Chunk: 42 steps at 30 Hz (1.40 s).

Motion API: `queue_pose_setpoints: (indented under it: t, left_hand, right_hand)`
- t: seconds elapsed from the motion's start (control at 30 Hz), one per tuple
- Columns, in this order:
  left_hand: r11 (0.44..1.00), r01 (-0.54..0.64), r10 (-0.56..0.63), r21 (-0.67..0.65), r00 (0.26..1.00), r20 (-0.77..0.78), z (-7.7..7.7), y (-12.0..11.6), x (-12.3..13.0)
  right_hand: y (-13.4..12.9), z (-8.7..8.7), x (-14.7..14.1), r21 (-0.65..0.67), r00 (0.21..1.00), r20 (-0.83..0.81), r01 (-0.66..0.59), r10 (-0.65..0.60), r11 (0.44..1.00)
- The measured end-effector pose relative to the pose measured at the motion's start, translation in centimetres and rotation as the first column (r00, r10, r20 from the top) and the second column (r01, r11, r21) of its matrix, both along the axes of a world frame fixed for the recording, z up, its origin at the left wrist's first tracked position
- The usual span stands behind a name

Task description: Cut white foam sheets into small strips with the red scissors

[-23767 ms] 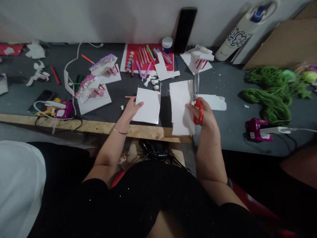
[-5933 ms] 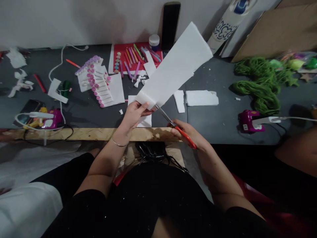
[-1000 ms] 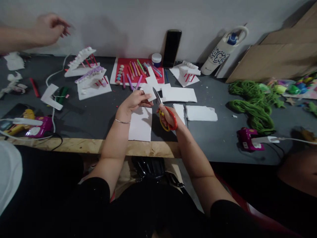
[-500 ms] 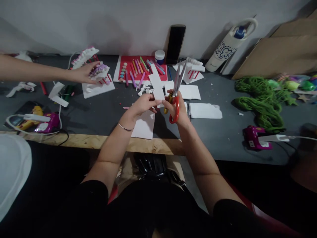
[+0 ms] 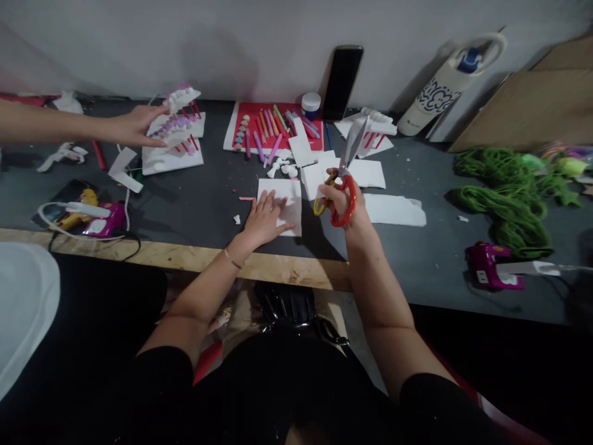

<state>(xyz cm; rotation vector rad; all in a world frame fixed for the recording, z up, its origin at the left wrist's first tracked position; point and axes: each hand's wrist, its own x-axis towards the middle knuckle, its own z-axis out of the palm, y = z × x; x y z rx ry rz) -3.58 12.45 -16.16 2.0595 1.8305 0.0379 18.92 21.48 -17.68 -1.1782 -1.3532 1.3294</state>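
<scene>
My left hand [image 5: 264, 219] lies flat, fingers spread, on a white foam sheet [image 5: 280, 207]. My right hand [image 5: 340, 201] grips red-and-yellow-handled scissors [image 5: 340, 188], blades pointing up and away from the table. Just beneath that hand lies a white foam piece [image 5: 340, 173], which the scissors do not cut. A narrow foam strip [image 5: 301, 145] rests at the lower edge of the red board. A torn foam offcut [image 5: 393, 210] sits right of my right hand. A co-worker's hand [image 5: 136, 127] reaches in from the left, touching a white foam model [image 5: 173, 127].
A red board [image 5: 273, 127] holds coloured sticks, with a phone [image 5: 341, 77] behind it. Pink glue guns [image 5: 104, 219] stand at both sides, near green yarn [image 5: 503, 198]. A wooden table edge [image 5: 199, 259] runs along the front.
My left hand has let go of the narrow foam strip and now lies flat on the sheet. My right hand has moved right with the scissors. The co-worker's hand has shifted slightly.
</scene>
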Motion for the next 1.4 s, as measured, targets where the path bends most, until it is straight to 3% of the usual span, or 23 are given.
queue_pose_setpoints:
  t: [0.13,0.27,0.37,0.43,0.5,0.57,0.67,0.73,0.77,0.8,0.83,0.9,0.97,1.03,1.1,1.2,1.4]
  left_hand:
    - [0.955,-0.088,0.063,0.284,0.993,0.096,0.5,3.9,0.2]
    - [0.866,0.017,-0.109,0.499,0.982,0.156,1.3,3.1,-3.5]
    - [0.884,-0.026,-0.023,0.467,0.995,0.100,0.6,-0.1,-7.5]
    - [0.942,-0.060,0.051,0.329,0.998,0.038,-0.4,-1.9,-9.7]
    - [0.983,-0.050,0.052,0.176,0.999,-0.011,-1.4,-2.2,-11.1]
    - [0.990,-0.053,0.055,0.128,0.998,-0.010,-1.7,-0.3,-11.7]
    - [0.961,-0.174,0.167,0.216,0.985,0.051,-0.6,5.4,-12.2]
    - [0.891,-0.317,0.291,0.324,0.948,0.129,0.9,8.7,-12.5]
    - [0.827,-0.409,0.359,0.386,0.912,0.199,1.8,9.6,-12.4]
    - [0.776,-0.465,0.387,0.426,0.884,0.261,2.6,10.0,-12.2]
    - [0.760,-0.471,0.364,0.447,0.879,0.307,3.3,9.7,-11.7]
    - [0.829,-0.316,0.168,0.462,0.928,0.334,4.1,7.7,-9.8]
    - [0.907,0.001,-0.127,0.421,0.953,0.274,4.2,4.8,-7.2]
    - [0.896,0.267,-0.359,0.355,0.905,0.226,4.1,2.4,-4.7]
    - [0.866,0.411,-0.474,0.284,0.856,0.206,4.0,1.2,-2.9]
    - [0.851,0.478,-0.519,0.218,0.826,0.218,4.0,1.0,-2.1]
    - [0.872,0.424,-0.476,0.245,0.850,0.226,3.7,0.0,-3.1]
  right_hand:
    - [-1.3,1.2,-0.7,-0.086,0.997,-0.020,-0.073,0.072,0.994]
    - [-2.1,2.2,-0.4,-0.149,0.986,0.022,-0.163,0.168,0.975]
    - [-2.3,2.5,0.0,-0.165,0.985,-0.005,-0.168,0.170,0.972]
    - [-2.4,2.5,0.1,-0.177,0.989,-0.058,-0.145,0.137,0.973]
    - [-2.6,2.4,0.0,-0.182,0.989,-0.092,-0.131,0.116,0.975]
    - [-2.7,2.3,-0.2,-0.175,0.989,-0.088,-0.135,0.121,0.975]
    - [-3.0,1.9,-0.4,-0.175,0.987,-0.067,-0.154,0.144,0.972]
    - [-3.2,1.7,-0.5,-0.195,0.988,-0.065,-0.151,0.141,0.969]
    - [-3.2,1.7,-0.5,-0.202,0.988,-0.064,-0.148,0.138,0.968]
    - [-3.3,1.6,-0.5,-0.205,0.989,-0.061,-0.147,0.137,0.968]
    - [-3.4,1.7,-0.6,-0.203,0.988,-0.058,-0.155,0.146,0.967]
    - [-3.7,1.9,-0.8,-0.186,0.979,-0.056,-0.203,0.196,0.961]
    - [-3.9,2.2,-1.1,-0.167,0.958,-0.060,-0.287,0.281,0.943]
    - [-4.2,2.5,-1.5,-0.148,0.932,-0.064,-0.363,0.357,0.920]
    - [-4.4,2.7,-1.7,-0.126,0.914,-0.062,-0.406,0.401,0.905]
    - [-4.6,2.8,-1.9,-0.118,0.901,-0.065,-0.433,0.428,0.894]
    - [-5.0,3.4,-2.9,-0.179,0.876,-0.100,-0.483,0.472,0.857]
